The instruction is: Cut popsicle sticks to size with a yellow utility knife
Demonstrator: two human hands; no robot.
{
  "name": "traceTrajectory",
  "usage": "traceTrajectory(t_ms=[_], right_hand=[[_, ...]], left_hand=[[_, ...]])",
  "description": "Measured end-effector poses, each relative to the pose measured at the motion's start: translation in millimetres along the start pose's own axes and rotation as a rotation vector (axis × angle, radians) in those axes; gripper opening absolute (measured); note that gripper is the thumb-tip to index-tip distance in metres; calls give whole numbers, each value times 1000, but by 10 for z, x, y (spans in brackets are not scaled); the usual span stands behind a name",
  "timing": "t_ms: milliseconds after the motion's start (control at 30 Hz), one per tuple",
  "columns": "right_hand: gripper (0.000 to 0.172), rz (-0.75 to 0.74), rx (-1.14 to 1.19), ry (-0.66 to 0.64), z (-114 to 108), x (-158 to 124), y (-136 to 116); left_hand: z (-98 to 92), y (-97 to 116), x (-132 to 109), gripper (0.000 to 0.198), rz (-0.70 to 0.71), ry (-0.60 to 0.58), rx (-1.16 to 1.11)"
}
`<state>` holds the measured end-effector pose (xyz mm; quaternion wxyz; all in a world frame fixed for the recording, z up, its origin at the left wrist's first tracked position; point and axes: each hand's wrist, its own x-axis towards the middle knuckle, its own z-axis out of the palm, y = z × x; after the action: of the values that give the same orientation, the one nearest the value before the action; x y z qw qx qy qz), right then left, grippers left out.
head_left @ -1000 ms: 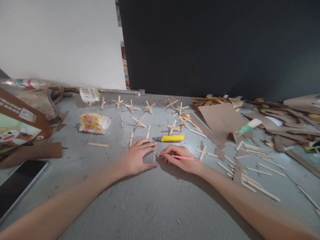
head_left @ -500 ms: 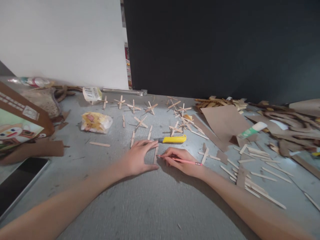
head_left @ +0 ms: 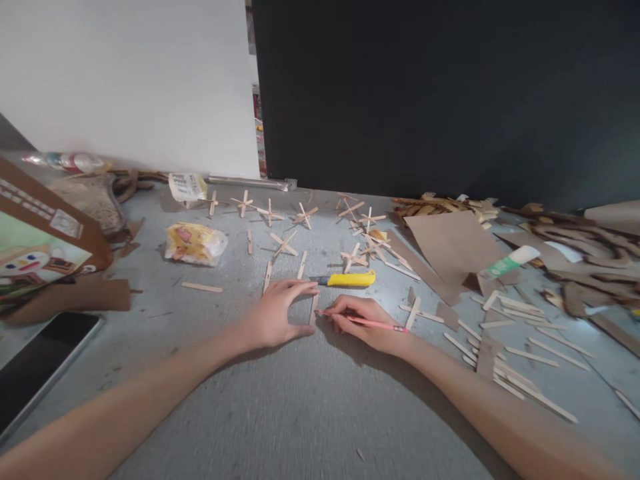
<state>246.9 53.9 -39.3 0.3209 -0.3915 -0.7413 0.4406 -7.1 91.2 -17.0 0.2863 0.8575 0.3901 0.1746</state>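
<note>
My left hand [head_left: 276, 315] lies on the grey table [head_left: 280, 413], its thumb and forefinger pinched on the two ends of a short wooden stick [head_left: 313, 309]. My right hand [head_left: 361, 320] is closed round a pink pencil [head_left: 365, 321], whose tip touches that stick at its right side. A yellow utility knife [head_left: 346, 279] lies just beyond both hands. Several crossed-stick pieces [head_left: 283, 243] are scattered farther back.
Loose wooden sticks [head_left: 520, 353] and brown cardboard pieces [head_left: 445, 248] cover the right side, with a glue tube [head_left: 509, 261] among them. A yellow plastic packet [head_left: 194, 243] lies back left. A dark tablet [head_left: 40, 367] and a printed cardboard box [head_left: 40, 253] sit at the left edge.
The view has shifted slightly, so everything sits a little farther right. Both hands stay on the stick; the pencil tip remains against it.
</note>
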Motion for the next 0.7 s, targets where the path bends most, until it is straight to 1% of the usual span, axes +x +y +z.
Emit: traceTrajectory(t_ms=[100,267,400,567,700], right_hand=[[30,-7,-12,-3,-1,1,-6],[30,29,11,8,-4,4,-11],[30,0,16,-12,-10,1,24],[36,12,25,13,1,4,46],[40,4,7,-6,0,11,14]], left_hand=[[-4,2,3,68,5,-3,2],[6,-14,7,67,1,0,3],[1,-14,9,67,3,-6,-2],[-14,-4,8,66,-2,-10,-12],[-13,-7,8,66,0,-8,-13]])
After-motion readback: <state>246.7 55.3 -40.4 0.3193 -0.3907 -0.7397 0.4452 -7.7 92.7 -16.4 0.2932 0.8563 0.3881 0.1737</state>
